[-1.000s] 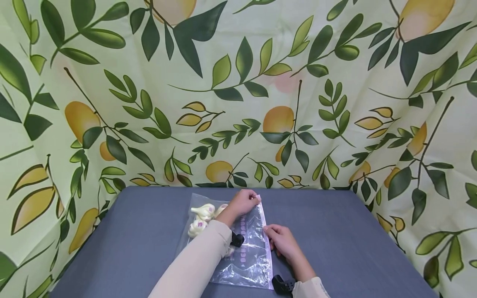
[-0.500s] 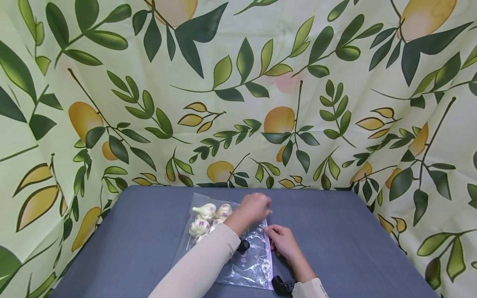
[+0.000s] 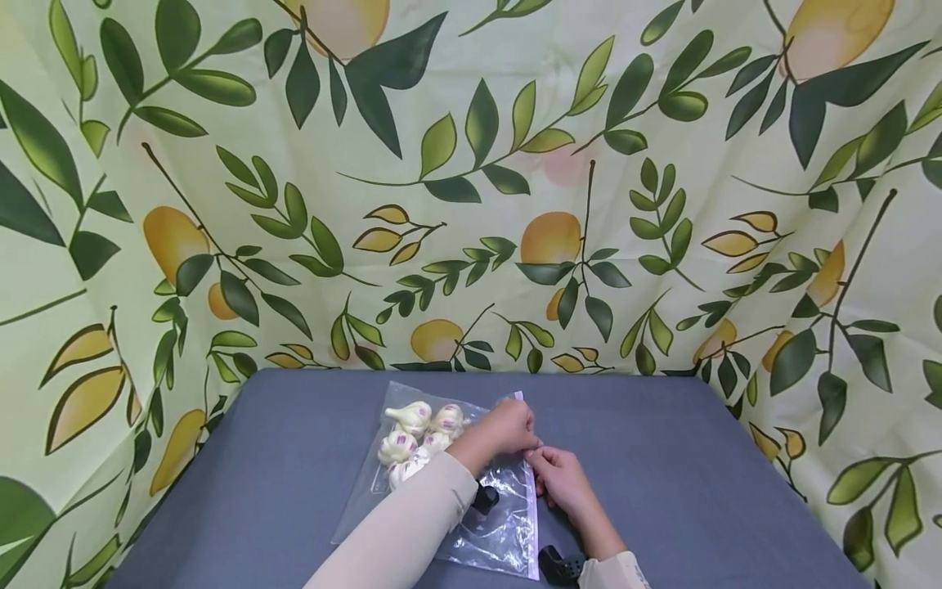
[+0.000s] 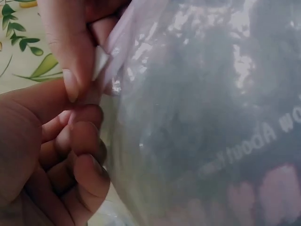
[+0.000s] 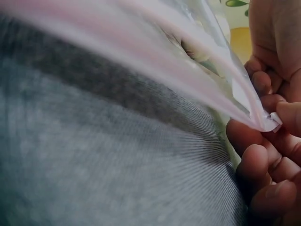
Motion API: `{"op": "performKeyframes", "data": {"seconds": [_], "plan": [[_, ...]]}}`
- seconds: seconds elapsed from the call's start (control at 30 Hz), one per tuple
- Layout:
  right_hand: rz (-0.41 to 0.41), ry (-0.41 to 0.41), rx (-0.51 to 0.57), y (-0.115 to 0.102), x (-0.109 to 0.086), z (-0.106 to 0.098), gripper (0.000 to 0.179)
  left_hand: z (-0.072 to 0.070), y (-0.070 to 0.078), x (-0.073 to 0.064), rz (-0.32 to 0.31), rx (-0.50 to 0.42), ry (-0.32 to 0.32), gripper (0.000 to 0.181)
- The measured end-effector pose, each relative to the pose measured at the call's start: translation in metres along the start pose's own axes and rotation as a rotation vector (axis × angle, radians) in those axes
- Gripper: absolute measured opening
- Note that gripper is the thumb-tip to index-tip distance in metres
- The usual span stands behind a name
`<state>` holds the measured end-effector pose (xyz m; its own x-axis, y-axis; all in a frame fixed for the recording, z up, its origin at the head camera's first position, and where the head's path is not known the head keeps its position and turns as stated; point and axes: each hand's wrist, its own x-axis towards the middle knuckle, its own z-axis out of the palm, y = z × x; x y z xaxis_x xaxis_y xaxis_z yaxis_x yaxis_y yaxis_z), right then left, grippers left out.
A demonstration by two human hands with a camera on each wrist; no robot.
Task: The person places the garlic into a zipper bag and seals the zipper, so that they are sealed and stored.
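A clear zip bag [image 3: 489,540] lies on the table, its pink zip edge [image 3: 531,523] to the right. Several garlic bulbs [image 3: 398,447] are inside, toward its far left part. My left hand [image 3: 508,427] reaches across the bag and pinches the zip edge beside my right hand [image 3: 561,474]. The right hand's thumb and fingers pinch that same edge. Between the fingertips, a small white slider [image 4: 100,62] shows in the left wrist view. In the right wrist view, pink strips [image 5: 188,94] spread apart from this slider. My left forearm hides part of the bag.
A dark grey cloth covers the table [image 3: 662,491]. Behind it hangs a leaf-and-fruit patterned curtain [image 3: 471,204], which also runs along both sides. Black cameras sit at the left wrist [image 3: 486,497] and the right wrist [image 3: 561,566].
My left hand has moved from the far end of the zip edge nearer to me, up to the right hand. The right hand keeps its pinch in nearly the same spot.
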<state>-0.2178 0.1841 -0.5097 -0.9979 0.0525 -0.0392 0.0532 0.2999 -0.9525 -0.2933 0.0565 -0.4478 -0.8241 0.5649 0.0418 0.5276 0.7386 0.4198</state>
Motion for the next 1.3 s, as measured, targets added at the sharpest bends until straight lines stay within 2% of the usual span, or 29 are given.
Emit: {"op": "performKeyframes", "data": {"seconds": [0.2,0.27,0.43,0.6,0.8,1.0,1.3], "plan": [[0.008,0.008,-0.002,-0.002,-0.002,0.000,0.030,0.004,-0.004,0.000,-0.039,-0.134,0.026,0.025],[0.018,0.008,-0.003,-0.003,-0.002,0.000,0.030,0.005,-0.005,0.001,-0.057,-0.153,0.042,0.025],[0.035,-0.008,-0.007,-0.005,-0.005,0.000,0.028,0.007,-0.009,0.001,-0.062,-0.130,0.091,0.028],[0.023,-0.033,-0.009,-0.006,-0.011,0.000,0.029,0.010,-0.011,0.001,-0.037,-0.109,0.116,0.030],[-0.001,-0.088,-0.027,-0.004,-0.024,-0.002,0.029,0.012,-0.014,0.000,-0.015,-0.098,0.120,0.032],[-0.021,-0.163,-0.029,-0.002,-0.037,-0.005,0.030,0.018,-0.017,-0.001,-0.009,-0.094,0.097,0.035],[0.026,-0.239,-0.022,-0.001,-0.062,-0.010,0.031,0.021,-0.015,-0.001,-0.002,-0.131,0.121,0.035]]}}
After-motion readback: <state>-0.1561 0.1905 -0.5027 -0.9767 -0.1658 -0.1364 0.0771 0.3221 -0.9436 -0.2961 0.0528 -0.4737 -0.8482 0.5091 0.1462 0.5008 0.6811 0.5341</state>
